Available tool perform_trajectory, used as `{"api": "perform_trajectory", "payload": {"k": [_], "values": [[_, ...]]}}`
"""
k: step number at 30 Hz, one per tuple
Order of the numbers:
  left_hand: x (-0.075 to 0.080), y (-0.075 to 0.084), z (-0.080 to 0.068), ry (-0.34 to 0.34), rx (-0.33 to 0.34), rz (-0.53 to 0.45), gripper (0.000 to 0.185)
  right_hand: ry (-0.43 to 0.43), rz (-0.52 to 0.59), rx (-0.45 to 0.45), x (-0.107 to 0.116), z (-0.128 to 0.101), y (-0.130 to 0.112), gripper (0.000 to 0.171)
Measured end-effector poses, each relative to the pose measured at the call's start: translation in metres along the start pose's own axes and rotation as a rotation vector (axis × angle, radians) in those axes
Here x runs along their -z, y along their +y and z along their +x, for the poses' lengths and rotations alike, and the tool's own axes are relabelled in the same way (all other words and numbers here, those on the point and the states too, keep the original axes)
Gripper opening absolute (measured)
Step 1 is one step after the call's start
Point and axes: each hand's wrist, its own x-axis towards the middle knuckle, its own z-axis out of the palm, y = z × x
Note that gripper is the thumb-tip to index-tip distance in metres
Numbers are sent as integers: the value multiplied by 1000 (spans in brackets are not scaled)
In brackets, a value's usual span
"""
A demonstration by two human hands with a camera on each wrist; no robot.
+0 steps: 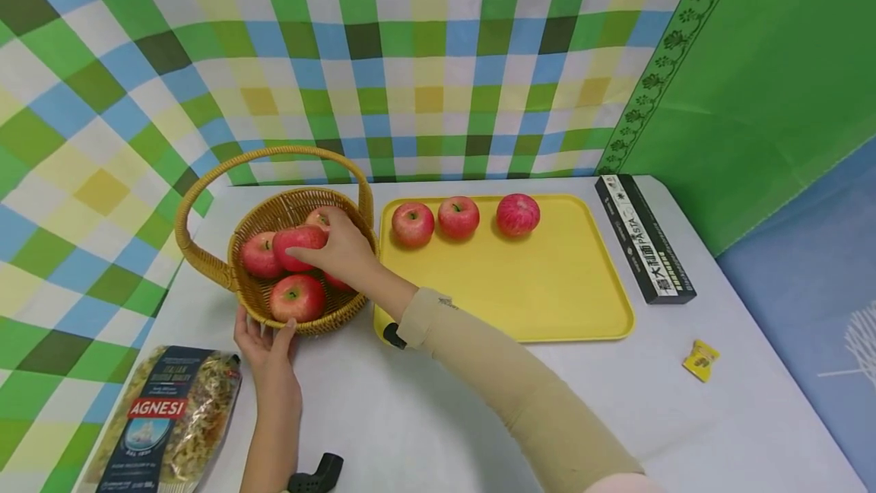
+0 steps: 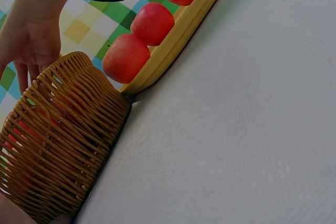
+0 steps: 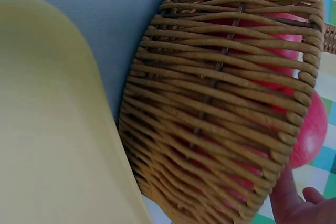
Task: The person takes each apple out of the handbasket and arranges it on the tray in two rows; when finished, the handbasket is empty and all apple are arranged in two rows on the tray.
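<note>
A wicker basket [image 1: 205, 261] with a tall handle holds several red apples. My right hand [image 1: 316, 249] reaches into it, its fingers curled over the top apple [image 1: 296, 237]. My left hand [image 1: 263, 333] grips the basket's near wall from below. In the left wrist view the right hand [image 2: 29, 45] hangs over the basket [image 2: 63, 145]. The right wrist view shows the basket's side [image 3: 220, 103] with a red apple [image 3: 311, 129] above its rim. Three more apples [image 1: 413, 223] [image 1: 458, 216] [image 1: 517, 214] lie in a row on the yellow tray [image 1: 547, 287].
A black pasta box [image 1: 643, 238] lies right of the tray. A bag of Agnesi pasta [image 1: 164, 421] sits at the front left. A small yellow packet [image 1: 701, 360] lies near the right edge. A checked cloth hangs behind the white table [image 1: 424, 417].
</note>
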Motion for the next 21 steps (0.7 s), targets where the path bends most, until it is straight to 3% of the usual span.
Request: {"api": "perform_trajectory", "payload": {"k": [21], "values": [[2, -1, 1, 3, 16, 19, 81, -29, -246, -130, -17, 17, -1, 82]]}}
